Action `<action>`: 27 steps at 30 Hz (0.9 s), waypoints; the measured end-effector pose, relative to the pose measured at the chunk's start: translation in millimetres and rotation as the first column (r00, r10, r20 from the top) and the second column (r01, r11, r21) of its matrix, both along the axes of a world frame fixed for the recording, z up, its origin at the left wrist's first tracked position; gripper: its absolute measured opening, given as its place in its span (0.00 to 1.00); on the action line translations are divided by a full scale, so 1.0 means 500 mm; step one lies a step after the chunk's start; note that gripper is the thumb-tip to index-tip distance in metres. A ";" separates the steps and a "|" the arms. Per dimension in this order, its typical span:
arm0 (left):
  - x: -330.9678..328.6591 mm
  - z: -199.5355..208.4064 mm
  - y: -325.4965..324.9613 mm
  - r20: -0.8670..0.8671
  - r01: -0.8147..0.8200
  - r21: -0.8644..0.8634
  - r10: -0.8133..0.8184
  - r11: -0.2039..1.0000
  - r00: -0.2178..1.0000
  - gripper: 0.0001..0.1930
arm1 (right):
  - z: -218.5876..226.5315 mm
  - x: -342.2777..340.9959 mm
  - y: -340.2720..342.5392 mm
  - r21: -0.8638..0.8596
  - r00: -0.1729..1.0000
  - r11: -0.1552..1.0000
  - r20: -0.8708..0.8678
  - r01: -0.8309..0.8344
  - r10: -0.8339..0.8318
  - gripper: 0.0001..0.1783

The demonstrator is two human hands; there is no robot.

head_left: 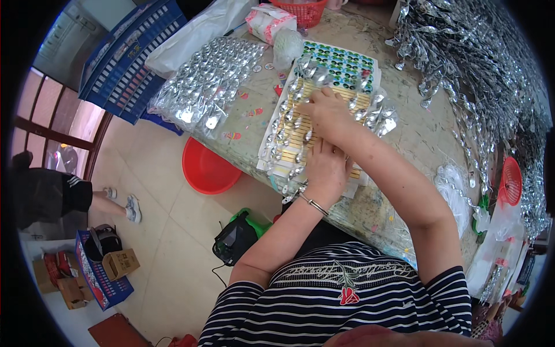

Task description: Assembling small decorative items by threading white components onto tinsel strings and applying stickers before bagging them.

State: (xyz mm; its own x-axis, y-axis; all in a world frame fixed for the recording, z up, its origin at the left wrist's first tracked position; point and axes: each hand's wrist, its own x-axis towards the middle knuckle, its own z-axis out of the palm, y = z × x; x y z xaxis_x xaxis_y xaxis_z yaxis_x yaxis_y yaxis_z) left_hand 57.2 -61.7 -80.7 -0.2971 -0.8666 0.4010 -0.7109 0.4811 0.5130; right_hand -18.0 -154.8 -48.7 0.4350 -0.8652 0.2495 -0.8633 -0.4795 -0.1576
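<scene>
On the worktable lies a stack of cards [292,139] with rows of yellow strips, and a sheet of green and blue oval gem-like dots [338,61] above it. Strands of silver twisted ornaments [281,136] run down both sides of the stack. My right hand [328,115] is over its middle, fingers bent together at the strips. Just below, my left hand [327,170], with a bracelet at the wrist, rests on the lower part of the cards, fingers curled close together. What either hand's fingertips hold is hidden.
A bag of silver ornaments [211,81] lies left, a tissue pack [270,23] behind. A heap of silver strands [462,46] covers the right side, near white string [452,194] and green scissors [481,215]. A red basin [209,168] and blue crate [130,58] are beside the table.
</scene>
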 end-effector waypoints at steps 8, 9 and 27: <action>0.010 -0.005 0.002 -0.016 -0.017 -0.057 0.016 0.998 1.000 0.19 | 0.016 0.041 -0.034 0.017 0.992 0.992 0.018 -0.127 0.127 0.21; 0.009 -0.003 0.002 -0.040 -0.020 -0.060 0.018 0.998 0.999 0.19 | 0.009 0.051 -0.042 -0.049 0.991 0.990 -0.010 -0.133 0.133 0.22; 0.101 0.023 -0.017 -0.139 0.086 -0.054 -0.093 0.995 0.986 0.13 | 0.061 -0.135 0.086 0.321 0.979 0.944 -0.155 -0.077 0.133 0.36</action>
